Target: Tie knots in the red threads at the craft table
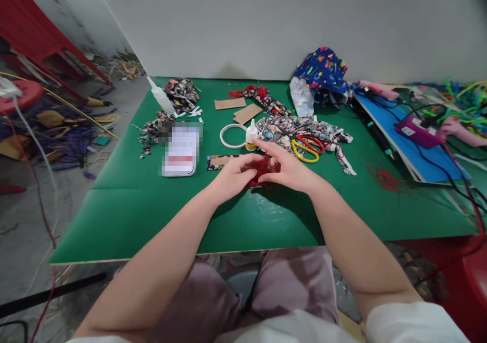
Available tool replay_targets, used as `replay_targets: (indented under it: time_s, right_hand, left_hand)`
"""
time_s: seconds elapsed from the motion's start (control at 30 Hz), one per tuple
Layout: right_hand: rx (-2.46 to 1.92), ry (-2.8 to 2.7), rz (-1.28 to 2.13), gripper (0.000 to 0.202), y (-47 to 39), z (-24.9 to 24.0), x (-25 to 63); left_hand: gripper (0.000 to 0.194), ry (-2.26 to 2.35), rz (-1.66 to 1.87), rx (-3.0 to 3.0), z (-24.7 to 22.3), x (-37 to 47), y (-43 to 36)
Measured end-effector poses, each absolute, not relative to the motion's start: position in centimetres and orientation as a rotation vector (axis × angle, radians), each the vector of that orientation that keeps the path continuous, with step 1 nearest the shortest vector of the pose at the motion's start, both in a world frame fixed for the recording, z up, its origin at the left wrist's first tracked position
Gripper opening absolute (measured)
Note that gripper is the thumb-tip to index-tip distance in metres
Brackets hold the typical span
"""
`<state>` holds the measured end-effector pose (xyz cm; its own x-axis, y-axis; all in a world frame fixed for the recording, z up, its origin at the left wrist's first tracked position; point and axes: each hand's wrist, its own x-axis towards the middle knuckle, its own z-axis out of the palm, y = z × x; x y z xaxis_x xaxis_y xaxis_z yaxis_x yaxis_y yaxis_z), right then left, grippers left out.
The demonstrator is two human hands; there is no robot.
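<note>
A tangled bundle of red threads (261,171) is between my two hands, low over the green table. My left hand (236,176) curls its thumb and fingers around the bundle's left side. From the right, my right hand (291,171) closes in on the same threads, its thumb low and its forefinger stretched over the top. The palms hide part of the bundle. Just beyond my fingers stands a small glue bottle (251,136) with a white cap, beside a roll of white tape (233,136). A floral fabric strip (218,163) lies by my left hand.
Scissors (306,147) with red and yellow handles rest on floral fabric pieces (281,130). A phone (181,152) lies left, a white squeeze bottle (163,99) behind it. Brown cards (248,113) lie at the back. A blue folder (411,140) with cables and a purple box (419,131) occupies the right.
</note>
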<state>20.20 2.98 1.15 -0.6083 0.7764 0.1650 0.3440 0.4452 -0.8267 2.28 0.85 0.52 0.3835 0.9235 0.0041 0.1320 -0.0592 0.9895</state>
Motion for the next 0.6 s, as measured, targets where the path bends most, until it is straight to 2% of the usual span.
replay_targets:
  time_s: [0.2,0.4,0.6]
  right_hand:
    - [-0.94,-2.342,0.802,0.055,3.21,0.77,20.22]
    - [-1.106,-2.573,0.762,0.052,3.1,0.53,20.15]
    - [-1.159,-2.659,0.666,0.058,2.61,0.56,19.64]
  left_hand:
    - [0.04,1.196,0.874,1.857,0.41,1.94,0.86]
    - [0.034,1.387,0.941,1.942,0.28,1.49,1.2]
    - [0.029,1.48,0.95,1.881,0.43,1.49,1.11]
